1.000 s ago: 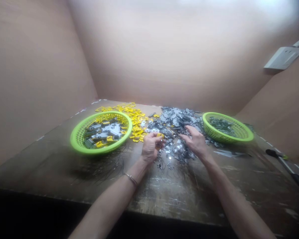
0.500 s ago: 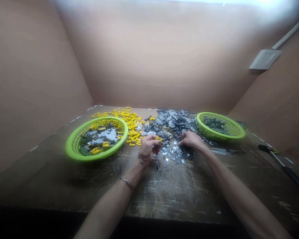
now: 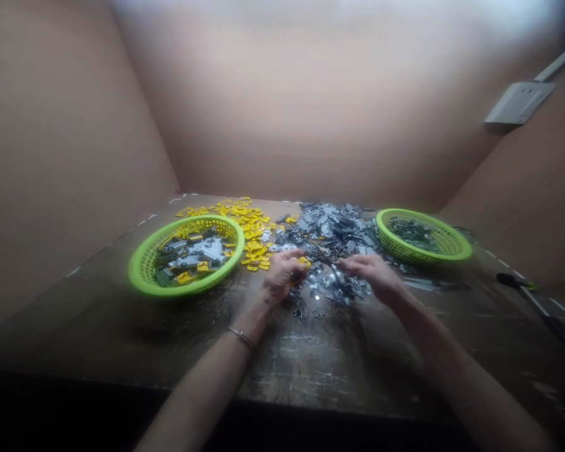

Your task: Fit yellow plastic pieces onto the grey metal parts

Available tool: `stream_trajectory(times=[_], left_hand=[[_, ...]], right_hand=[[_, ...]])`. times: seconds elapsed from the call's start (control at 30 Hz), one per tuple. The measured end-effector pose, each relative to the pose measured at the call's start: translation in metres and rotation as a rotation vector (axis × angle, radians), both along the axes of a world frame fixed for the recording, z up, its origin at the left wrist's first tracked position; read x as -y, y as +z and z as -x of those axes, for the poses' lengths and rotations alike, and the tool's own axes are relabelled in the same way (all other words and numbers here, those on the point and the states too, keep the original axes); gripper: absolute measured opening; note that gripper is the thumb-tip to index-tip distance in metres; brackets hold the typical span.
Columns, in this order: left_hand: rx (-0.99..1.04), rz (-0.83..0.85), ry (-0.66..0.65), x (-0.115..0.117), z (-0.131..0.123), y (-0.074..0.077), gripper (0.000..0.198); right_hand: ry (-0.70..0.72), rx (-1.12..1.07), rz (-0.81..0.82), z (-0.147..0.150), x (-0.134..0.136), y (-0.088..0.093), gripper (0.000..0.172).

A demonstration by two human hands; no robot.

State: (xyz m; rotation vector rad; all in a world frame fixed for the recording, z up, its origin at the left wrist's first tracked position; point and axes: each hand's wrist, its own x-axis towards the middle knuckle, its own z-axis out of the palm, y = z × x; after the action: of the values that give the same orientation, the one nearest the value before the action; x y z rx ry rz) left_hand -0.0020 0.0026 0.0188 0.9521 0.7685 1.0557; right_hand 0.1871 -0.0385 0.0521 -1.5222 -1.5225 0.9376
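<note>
My left hand (image 3: 282, 276) is closed around a small yellow piece (image 3: 304, 260) at the near edge of a heap of grey metal parts (image 3: 332, 235). My right hand (image 3: 374, 273) hovers just over the same heap, fingers curled toward the left hand; what it pinches, if anything, is blurred. A pile of loose yellow pieces (image 3: 249, 229) lies behind and left of my left hand.
A green basket (image 3: 141, 270) on the left holds grey and yellow parts. A second green basket (image 3: 447, 254) on the right holds dark parts. A dark-handled tool (image 3: 541, 307) lies at the far right. Brown walls enclose the worn table (image 3: 311, 351).
My right hand dipped into the grey heap, then lifted slightly and drew toward my left hand. My left hand stayed closed on the yellow piece.
</note>
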Motion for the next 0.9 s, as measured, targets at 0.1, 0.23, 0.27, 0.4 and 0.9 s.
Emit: stream_trajectory(times=[0.1,0.23,0.27,0.4,0.9], left_hand=[[0.002,0.030,-0.049,0.002,0.000,0.001,0.034],[0.033,-0.003,-0.054,0.003,0.001,0.002,0.035],[0.038,-0.022,-0.062,0.003,0.002,0.001,0.035],[0.040,-0.076,-0.064,0.001,0.002,-0.001,0.037],[-0.058,-0.086,-0.042,-0.003,0.001,0.001,0.050]], right_hand=[[0.120,-0.164,0.106,0.012,0.010,-0.008,0.027],[0.246,-0.567,0.244,0.024,0.015,-0.023,0.017],[0.273,-0.661,0.291,0.026,0.016,-0.026,0.015],[0.296,-0.802,0.388,0.030,0.019,-0.032,0.012],[0.353,-0.209,0.124,0.004,0.016,-0.006,0.024]])
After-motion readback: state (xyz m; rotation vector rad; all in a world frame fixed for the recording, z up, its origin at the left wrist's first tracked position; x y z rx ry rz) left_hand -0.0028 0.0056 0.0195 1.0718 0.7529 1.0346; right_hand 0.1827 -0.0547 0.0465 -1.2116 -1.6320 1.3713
